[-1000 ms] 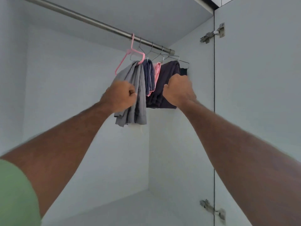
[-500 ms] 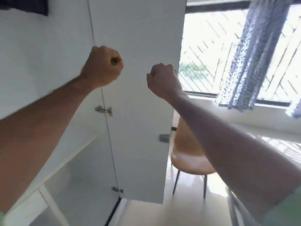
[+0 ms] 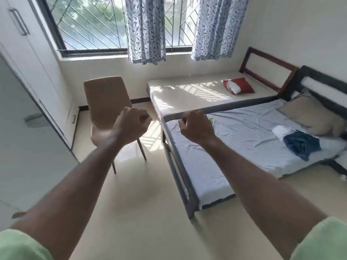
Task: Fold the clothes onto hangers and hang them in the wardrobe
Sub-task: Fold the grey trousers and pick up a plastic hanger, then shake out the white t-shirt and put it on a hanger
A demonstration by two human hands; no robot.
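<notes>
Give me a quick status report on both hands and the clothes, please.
Left hand and right hand curled, holding nothing. Blue garment lies on the near bed. Nothing blocking the way.

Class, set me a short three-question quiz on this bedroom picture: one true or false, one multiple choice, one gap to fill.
1. True or false: the left hand holds a hanger.
2. Where does the dark blue garment lie? A) on the chair B) on the near bed with the grey sheet C) on the floor
3. Fill the gap: the red pillow lies on the ____ bed, under the window.

Key
1. False: both the left hand and the right hand are curled and hold nothing.
2. B
3. far
</notes>
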